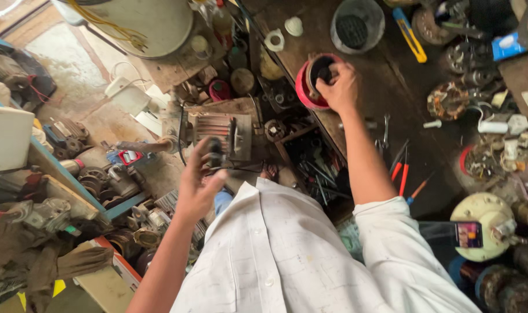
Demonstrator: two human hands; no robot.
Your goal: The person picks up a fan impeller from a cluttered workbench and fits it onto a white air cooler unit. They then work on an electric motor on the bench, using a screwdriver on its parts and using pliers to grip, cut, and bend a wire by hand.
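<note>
**Fingers on a dark handle at left, on a red spool at right**

The fingers (209, 152) of the left hand (197, 185) curl together around a small dark handle-like piece (216, 152), held up in the air above the cluttered floor; motion blur hides what the piece is. It hangs just in front of a motor stator with copper windings (220, 128) that sits on a worn wooden block, seemingly kept close to the body for handling.

Further right, the right hand (339, 88) reaches out at arm's length, fingers closed over the rim and the dark core of a red spool (305, 87) that stands at the near edge of the dark wooden workbench (385, 81). The grip looks like a steadying or lifting hold, though which one cannot be told.

The bench is oily and crowded: a grey round container (356, 26) behind the spool, a blue-and-yellow utility knife (410, 35), orange-handled screwdrivers (402, 174) nearer the person, and wound motor parts (449, 99) at far right. Below the bench edge, an open tray of dark loose tools (316, 174) lies. To the left, the floor holds scattered motor housings and scrap (95, 179), with a pale round drum (148, 23) at the top.
</note>
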